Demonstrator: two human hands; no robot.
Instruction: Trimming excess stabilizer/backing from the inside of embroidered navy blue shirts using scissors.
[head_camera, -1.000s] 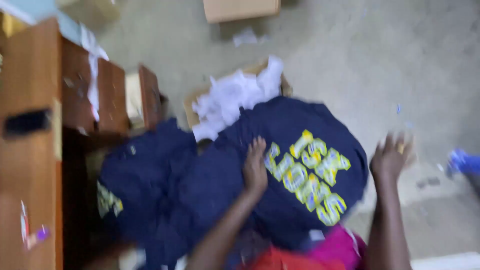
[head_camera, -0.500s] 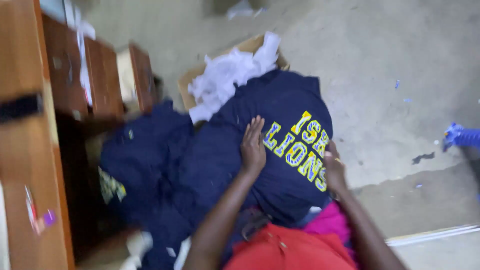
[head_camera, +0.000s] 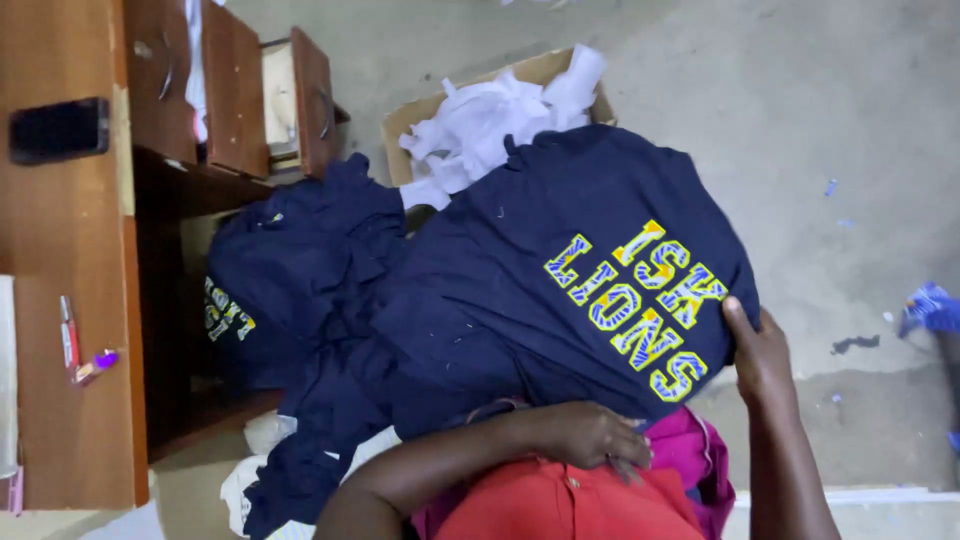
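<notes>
Fingers (head_camera: 745, 325) of right hand (head_camera: 765, 360) grip navy shirt (head_camera: 560, 290) edge

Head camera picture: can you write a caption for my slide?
Two bare hands, left hand and right hand, grip the edge of a navy printed shirt on the lap.

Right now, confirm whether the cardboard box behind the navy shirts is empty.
No: the cardboard box holds a heap of white fabric scraps, just past the navy shirt.
</notes>
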